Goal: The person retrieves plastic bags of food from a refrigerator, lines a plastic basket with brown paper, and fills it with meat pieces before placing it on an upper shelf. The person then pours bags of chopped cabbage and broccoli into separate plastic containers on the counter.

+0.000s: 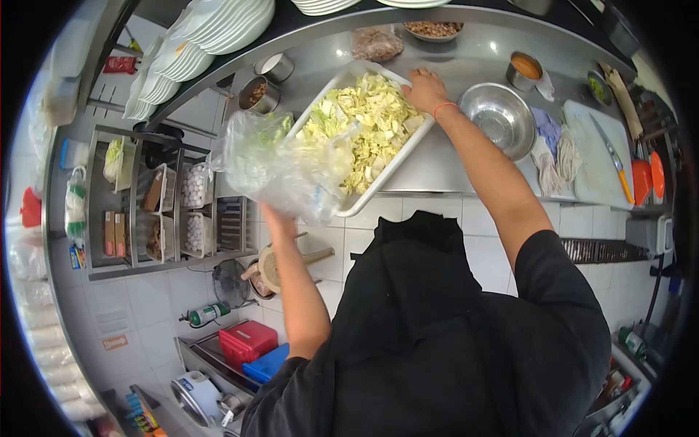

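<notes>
A white rectangular tray [393, 169] full of chopped pale green and yellow cabbage [364, 124] sits at an angle on the steel counter. My right hand [427, 92] grips the tray's far right rim, thumb and fingers partly curled out of sight. Over the tray's left side, a clear plastic bag [287, 164] hangs bunched up, with some green leaf showing through it. My left hand [278, 218] holds the bag from below and the near side; most of its fingers are hidden by the plastic.
Right of the tray stands a steel bowl [498, 120], then cloths [557, 149] and a cutting board [593, 138] with a yellow-handled knife [615, 160]. Metal pots [260, 95] are behind the bag. Stacked white plates [218, 29] line the shelf above. Left is a rack [131, 197] of containers.
</notes>
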`<state>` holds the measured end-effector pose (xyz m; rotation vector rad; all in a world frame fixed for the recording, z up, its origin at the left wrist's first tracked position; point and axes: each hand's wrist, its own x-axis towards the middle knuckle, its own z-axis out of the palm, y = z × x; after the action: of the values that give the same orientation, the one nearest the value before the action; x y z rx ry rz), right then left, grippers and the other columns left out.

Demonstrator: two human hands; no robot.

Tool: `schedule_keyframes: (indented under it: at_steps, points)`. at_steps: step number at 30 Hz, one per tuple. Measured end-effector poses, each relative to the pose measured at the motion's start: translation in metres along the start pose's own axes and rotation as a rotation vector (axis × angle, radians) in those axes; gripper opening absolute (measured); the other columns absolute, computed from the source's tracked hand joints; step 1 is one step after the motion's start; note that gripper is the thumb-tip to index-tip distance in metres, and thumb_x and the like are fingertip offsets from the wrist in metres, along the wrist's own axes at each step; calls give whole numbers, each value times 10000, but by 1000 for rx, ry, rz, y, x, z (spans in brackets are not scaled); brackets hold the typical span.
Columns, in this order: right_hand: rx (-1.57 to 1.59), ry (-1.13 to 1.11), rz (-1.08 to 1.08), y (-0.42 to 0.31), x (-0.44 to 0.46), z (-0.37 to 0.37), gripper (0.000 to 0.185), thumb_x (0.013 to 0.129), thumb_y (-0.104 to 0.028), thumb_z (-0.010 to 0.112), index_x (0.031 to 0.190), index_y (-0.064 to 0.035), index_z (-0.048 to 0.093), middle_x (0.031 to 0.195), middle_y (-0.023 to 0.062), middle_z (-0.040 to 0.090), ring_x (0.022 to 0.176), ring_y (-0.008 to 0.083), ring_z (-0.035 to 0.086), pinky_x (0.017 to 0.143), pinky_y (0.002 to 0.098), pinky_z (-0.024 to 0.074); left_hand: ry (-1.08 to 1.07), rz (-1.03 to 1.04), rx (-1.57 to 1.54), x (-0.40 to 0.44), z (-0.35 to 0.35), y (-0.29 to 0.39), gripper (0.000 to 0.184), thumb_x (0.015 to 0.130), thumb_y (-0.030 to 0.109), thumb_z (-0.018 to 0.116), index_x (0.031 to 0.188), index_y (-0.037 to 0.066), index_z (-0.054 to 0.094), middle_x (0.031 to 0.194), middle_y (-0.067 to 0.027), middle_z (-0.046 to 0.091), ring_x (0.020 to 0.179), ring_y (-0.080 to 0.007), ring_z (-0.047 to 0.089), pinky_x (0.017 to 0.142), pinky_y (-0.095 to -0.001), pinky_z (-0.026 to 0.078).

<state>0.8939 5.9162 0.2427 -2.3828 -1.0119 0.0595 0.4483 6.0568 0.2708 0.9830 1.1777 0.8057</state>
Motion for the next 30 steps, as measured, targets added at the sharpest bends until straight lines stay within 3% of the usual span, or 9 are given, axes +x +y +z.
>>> schedule_keyframes:
  at_steps: [1, 3, 6, 9, 15, 18, 22, 25, 30]
  points:
    - [8, -119, -5, -2, 11, 1, 406, 977, -322, 621, 1268, -45, 678, 1353, 162, 609, 1251, 379, 568, 1066, 457, 455, -73, -66, 75, -19, 13, -14, 884, 999, 698, 404, 1649, 144, 179, 1692, -134, 234, 1550, -350, 196, 1126, -691, 267]
    - [15, -357, -10, -7, 30, 1, 428, 977, -353, 619, 1260, -39, 681, 1323, 177, 631, 1203, 383, 605, 1044, 449, 477, -9, -116, 219, 1, 21, -58, 889, 949, 642, 603, 1575, 68, 343, 1590, -209, 421, 1440, -366, 421, 1065, -602, 399]
    - [10, -426, 48, -11, 43, 13, 407, 959, -332, 636, 1235, -38, 693, 1311, 175, 653, 1195, 373, 630, 1019, 447, 502, 23, 166, 596, 0, 30, -71, 627, 920, 354, 756, 1387, -2, 537, 1313, -189, 659, 1175, -325, 649, 954, -444, 520]
    - [-177, -237, 26, -14, 30, 27, 371, 912, -220, 636, 1252, -105, 729, 1246, 187, 707, 1202, 345, 653, 1031, 419, 507, 103, 365, 715, -6, 26, -77, 539, 823, 233, 827, 1201, -75, 597, 1110, -263, 722, 1032, -399, 714, 898, -424, 550]
    - [-158, -279, 23, -24, 47, 21, 450, 839, -240, 693, 1192, 38, 680, 1202, 260, 700, 1088, 393, 690, 965, 451, 534, 149, 325, 751, 20, 32, -77, 436, 836, 167, 774, 1168, -70, 620, 1082, -243, 734, 1020, -365, 724, 887, -423, 556]
    - [-22, -401, 71, -22, 52, 3, 492, 796, -226, 696, 1185, 73, 665, 1196, 275, 696, 1057, 388, 702, 929, 440, 541, -38, 203, 553, 12, 31, -57, 442, 840, 134, 756, 1199, -78, 611, 1102, -198, 737, 1000, -292, 721, 841, -393, 563]
    - [389, -569, 64, -24, 78, -20, 523, 799, -254, 722, 1177, 101, 656, 1134, 246, 704, 1022, 283, 704, 868, 365, 546, 74, 4, 449, 26, 37, -6, 417, 857, 84, 698, 1227, -92, 618, 1157, -195, 699, 985, -268, 695, 823, -378, 558]
    - [492, -610, 88, -38, 74, -45, 554, 820, -269, 736, 1198, 126, 642, 1109, 216, 701, 988, 255, 697, 847, 350, 550, -35, 125, 205, 45, 28, -1, 418, 885, 70, 652, 1266, -94, 599, 1166, -197, 692, 982, -283, 694, 836, -376, 553]
    - [893, -474, 198, -20, 34, -59, 484, 849, -199, 731, 1252, 52, 641, 1094, 143, 704, 944, 197, 683, 823, 334, 555, -78, 429, 336, 34, 23, 26, 442, 910, 62, 653, 1332, -53, 591, 1239, -147, 693, 1118, -248, 659, 998, -372, 496]
